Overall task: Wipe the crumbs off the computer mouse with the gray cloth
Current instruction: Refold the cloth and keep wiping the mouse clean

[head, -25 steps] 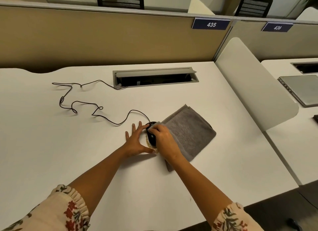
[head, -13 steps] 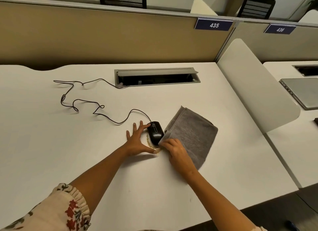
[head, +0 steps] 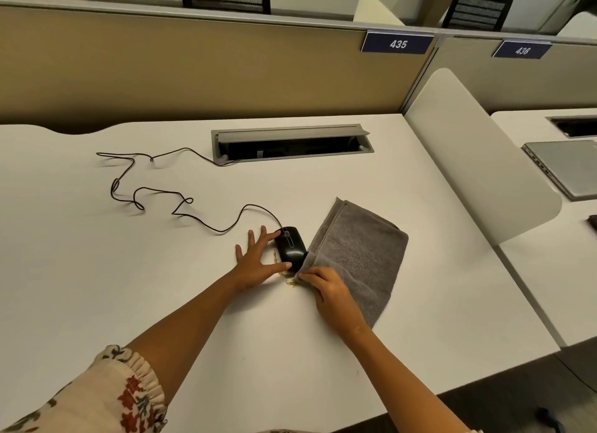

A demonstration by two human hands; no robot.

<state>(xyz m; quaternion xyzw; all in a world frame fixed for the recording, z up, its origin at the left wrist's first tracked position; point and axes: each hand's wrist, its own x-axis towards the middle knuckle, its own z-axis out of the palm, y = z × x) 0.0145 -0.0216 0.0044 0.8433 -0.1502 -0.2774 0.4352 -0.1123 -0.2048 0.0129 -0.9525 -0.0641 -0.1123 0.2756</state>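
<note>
A black wired computer mouse (head: 290,247) lies on the white desk (head: 129,271). My left hand (head: 256,260) lies flat on the desk beside it, fingers spread, with a fingertip at the mouse's front left and the thumb at its near end. A folded gray cloth (head: 358,255) lies just right of the mouse, its near-left corner against the mouse's side. My right hand (head: 326,289) grips that corner of the cloth. Pale crumbs (head: 290,281) lie on the desk just in front of the mouse and along its left side.
The mouse cable (head: 155,193) snakes left and back into an open gray cable tray (head: 290,142) set in the desk. A white curved divider (head: 468,161) bounds the desk on the right; a closed laptop (head: 568,167) lies beyond it. A beige partition stands behind.
My right hand, which pressed the cloth on top of the mouse a second ago, has drawn back toward me and to the right, uncovering the mouse. My left hand has stayed put.
</note>
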